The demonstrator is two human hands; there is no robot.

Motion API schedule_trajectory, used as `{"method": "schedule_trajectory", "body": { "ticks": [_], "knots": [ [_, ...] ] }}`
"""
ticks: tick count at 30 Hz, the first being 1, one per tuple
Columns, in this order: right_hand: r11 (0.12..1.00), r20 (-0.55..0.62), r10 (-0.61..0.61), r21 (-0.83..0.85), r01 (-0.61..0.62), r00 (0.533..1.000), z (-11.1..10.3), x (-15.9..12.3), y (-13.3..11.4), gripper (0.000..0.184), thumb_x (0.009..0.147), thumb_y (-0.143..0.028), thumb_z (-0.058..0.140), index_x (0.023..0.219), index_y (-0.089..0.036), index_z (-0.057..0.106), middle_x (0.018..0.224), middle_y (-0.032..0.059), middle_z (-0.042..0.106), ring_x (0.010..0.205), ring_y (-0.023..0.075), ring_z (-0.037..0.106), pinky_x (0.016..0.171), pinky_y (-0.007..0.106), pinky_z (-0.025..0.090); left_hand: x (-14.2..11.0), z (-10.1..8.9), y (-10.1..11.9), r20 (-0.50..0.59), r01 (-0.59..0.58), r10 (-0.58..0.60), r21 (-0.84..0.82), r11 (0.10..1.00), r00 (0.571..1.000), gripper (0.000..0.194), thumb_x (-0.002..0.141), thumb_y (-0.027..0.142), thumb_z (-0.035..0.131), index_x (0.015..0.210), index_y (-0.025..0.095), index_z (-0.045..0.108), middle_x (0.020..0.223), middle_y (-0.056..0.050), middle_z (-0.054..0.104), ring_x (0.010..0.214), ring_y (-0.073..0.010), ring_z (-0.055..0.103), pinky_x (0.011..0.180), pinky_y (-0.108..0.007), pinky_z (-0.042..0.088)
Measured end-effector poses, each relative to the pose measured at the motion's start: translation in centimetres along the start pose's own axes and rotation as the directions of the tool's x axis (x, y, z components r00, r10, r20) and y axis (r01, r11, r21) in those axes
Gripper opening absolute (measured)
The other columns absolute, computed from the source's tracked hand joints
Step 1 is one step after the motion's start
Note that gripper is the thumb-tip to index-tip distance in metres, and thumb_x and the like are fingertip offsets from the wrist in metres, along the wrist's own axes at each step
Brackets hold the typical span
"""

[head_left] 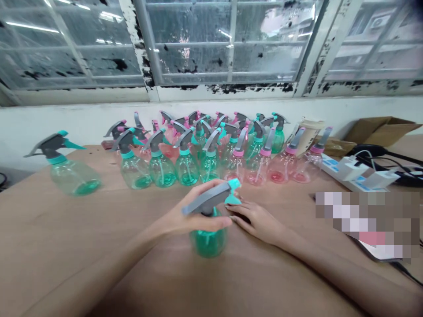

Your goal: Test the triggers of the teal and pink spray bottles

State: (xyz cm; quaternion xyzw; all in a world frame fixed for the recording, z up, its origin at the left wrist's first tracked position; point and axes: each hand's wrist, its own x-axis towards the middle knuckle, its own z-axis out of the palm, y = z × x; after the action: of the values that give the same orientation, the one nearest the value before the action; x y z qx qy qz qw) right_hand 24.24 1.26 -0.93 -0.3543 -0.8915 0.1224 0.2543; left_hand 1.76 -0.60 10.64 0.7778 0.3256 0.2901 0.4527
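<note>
In the middle of the head view is a green spray bottle (209,244) with a grey and turquoise trigger head. My left hand (198,220) is wrapped around its neck, just under the head. The nozzle end points right, and the bottle is slightly blurred. My right hand (256,219) is close on the right, low over the table, with thumb and fingers apart and nothing seen in them. Its fingertips come near the turquoise trigger; whether they touch the bottle I cannot tell. Behind both hands stands a row of spray bottles, with a green one (164,169) among them.
Pink spray bottles (279,169) stand on the row's right side, more behind. A separate green bottle (76,176) stands at left. A power strip with chargers (352,169), a phone-like device (380,251) with a cable, and an open cardboard box (380,132) lie right. Windows rise behind.
</note>
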Motion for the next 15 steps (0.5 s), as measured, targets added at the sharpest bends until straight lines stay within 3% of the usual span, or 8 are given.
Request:
{"method": "schedule_trajectory", "body": {
  "ticks": [3, 9, 15],
  "knots": [
    [1.000, -0.006, 0.010, -0.007, -0.010, 1.000, -0.08, 0.01, -0.05, 0.031, 0.096, -0.029, 0.046, 0.121, -0.023, 0.063, 0.128, 0.0086, 0.064, 0.124, 0.0266, 0.056, 0.104, 0.051, 0.044, 0.30, 0.64, 0.11, -0.054, -0.053, 0.053, -0.001, 0.999, 0.997, 0.031, 0.073, 0.021, 0.062, 0.103, 0.028, 0.059, 0.117, -0.003, 0.066, 0.097, -0.0264, 0.065, 0.074, -0.036, 0.053],
    [1.000, 0.028, 0.010, 0.011, -0.011, 1.000, -0.23, -0.02, 0.27, 0.034, 0.097, -0.032, 0.045, 0.126, -0.024, 0.059, 0.132, 0.0064, 0.062, 0.126, 0.0249, 0.054, 0.106, 0.048, 0.043, 0.10, 1.10, 0.83, -0.126, -0.001, 0.001, -0.002, 1.000, 0.992, 0.053, 0.076, 0.020, 0.054, 0.128, 0.034, 0.055, 0.130, 0.000, 0.062, 0.116, -0.0282, 0.059, 0.093, -0.042, 0.051],
    [1.000, 0.043, 0.019, 0.023, -0.020, 0.999, -0.27, -0.11, 0.38, 0.035, 0.097, -0.032, 0.045, 0.128, -0.023, 0.059, 0.133, 0.0072, 0.061, 0.127, 0.0253, 0.053, 0.108, 0.049, 0.041, 0.31, 0.55, 0.02, -0.122, 0.029, -0.023, 0.051, 0.998, 0.992, 0.052, 0.075, 0.027, 0.053, 0.125, 0.038, 0.060, 0.102, 0.002, 0.073, 0.093, -0.0283, 0.069, 0.077, -0.042, 0.056]
  ]
}}
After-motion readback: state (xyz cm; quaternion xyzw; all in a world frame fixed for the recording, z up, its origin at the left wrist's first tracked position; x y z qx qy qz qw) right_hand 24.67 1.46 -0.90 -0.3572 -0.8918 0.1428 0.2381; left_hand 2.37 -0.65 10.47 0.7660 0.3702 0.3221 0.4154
